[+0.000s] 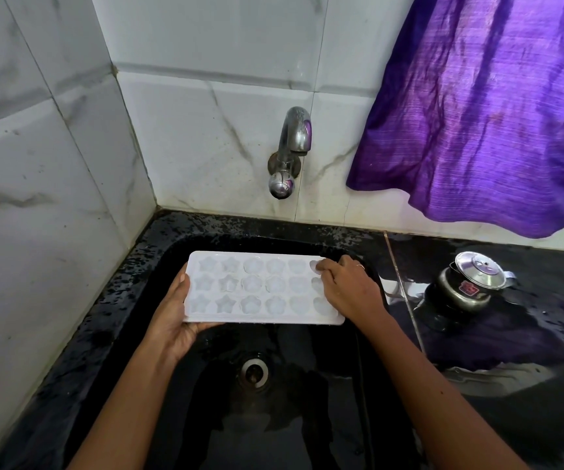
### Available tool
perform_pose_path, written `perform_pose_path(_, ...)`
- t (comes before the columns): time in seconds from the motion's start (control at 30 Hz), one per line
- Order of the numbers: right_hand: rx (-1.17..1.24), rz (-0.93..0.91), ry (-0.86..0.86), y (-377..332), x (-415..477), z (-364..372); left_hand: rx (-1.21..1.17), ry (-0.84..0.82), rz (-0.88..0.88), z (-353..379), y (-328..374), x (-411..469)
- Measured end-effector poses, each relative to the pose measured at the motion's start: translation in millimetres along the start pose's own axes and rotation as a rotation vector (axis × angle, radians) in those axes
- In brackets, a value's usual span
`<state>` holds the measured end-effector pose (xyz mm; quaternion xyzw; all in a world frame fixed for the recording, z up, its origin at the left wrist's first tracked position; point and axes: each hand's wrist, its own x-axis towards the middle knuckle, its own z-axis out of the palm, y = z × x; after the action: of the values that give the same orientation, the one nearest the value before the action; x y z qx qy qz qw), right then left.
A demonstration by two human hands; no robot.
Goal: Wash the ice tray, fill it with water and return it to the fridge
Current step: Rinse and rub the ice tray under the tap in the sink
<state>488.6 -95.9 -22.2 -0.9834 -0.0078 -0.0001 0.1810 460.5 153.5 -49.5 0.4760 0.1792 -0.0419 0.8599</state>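
Presently held: one ice tray (pixel 260 288), white plastic, rectangular, with rounded corners and a flat rim.
- Moulds: three rows of six, openings facing up. The two left columns are stars, the middle columns rounded flower shapes, and the right columns look like hearts.
- Contents: the cells look pale and glossy; whether they hold water cannot be told.
- Attitude: roughly level, long side running left to right.

Position: the tray is carried in the air over the black sink (pixel 311 412), above its far half. It is below and in front of the chrome tap (pixel 289 154) on the tiled wall (pixel 36 164). The drain (pixel 255 371) lies nearer the person than the tray.

Left hand (pixel 175 313): grasps the left short end. The palm and fingers go underneath, and the thumb lies up along the left edge.

Right hand (pixel 345 286): grasps the right end from above, with the knuckles raised and a ring on one finger. The curled fingers cover the far right moulds, and one fingertip sits in the far corner cell. Its thumb is hidden.

Surroundings:
- Wet black worktop (pixel 528 401) to the right of the sink.
- Small steel pot (pixel 467 283) with a lid (pixel 479 266) on that worktop, well apart from the tray.
- Purple cloth (pixel 484 106) hanging over the wall at upper right.
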Motion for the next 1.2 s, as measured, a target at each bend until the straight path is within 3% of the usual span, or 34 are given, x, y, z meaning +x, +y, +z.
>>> perform_pose_path(0.53, 0.106, -0.007, -0.029, -1, 4, -2, -0.010, 0.022, -0.005, 1, 3, 0)
perform_pose_path(0.77, -0.012, -0.089, 0.193, -10, 3, -19, 0.016, 0.013, 0.016, 0, 2, 1)
perform_pose_path(0.93, -0.155, -0.103, -0.019, -27, 2, -22, 0.000, 0.008, 0.010, 2, -2, 1)
perform_pose_path(1.2, -0.228, -0.091, -0.139, -42, 9, -20, -0.028, -0.002, 0.005, 1, -3, 1)
